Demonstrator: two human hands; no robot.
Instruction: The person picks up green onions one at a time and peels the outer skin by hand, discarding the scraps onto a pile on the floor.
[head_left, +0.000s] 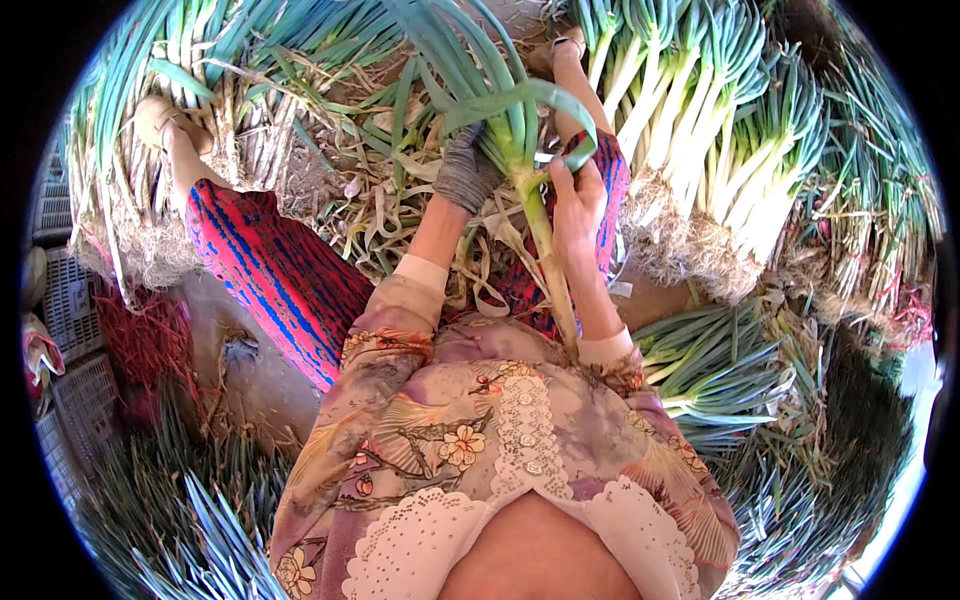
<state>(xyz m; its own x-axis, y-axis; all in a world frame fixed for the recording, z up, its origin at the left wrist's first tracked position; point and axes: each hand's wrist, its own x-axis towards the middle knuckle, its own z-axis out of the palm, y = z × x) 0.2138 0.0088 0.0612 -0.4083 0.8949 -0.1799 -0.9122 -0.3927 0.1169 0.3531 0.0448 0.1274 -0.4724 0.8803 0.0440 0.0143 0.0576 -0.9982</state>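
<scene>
My left hand (469, 169), in a grey knit glove, is closed round a large green onion (534, 206) just where its green leaves fan out. The stalk slants down toward my lap, and its lower end rests against my shirt. My bare right hand (577, 196) is at the other side of the stalk, its thumb and fingers pinching an outer leaf (525, 101) that curls over in a loop and bends away from the stem. The gloved fingers are partly hidden behind the onion.
Peeled leaves (375, 206) litter the ground between my legs. Cleaned green onions (682, 112) with white stalks stand at the upper right, unpeeled ones (255, 135) at the upper left. Plastic crates (71, 292) and red twine (150, 330) are at the left.
</scene>
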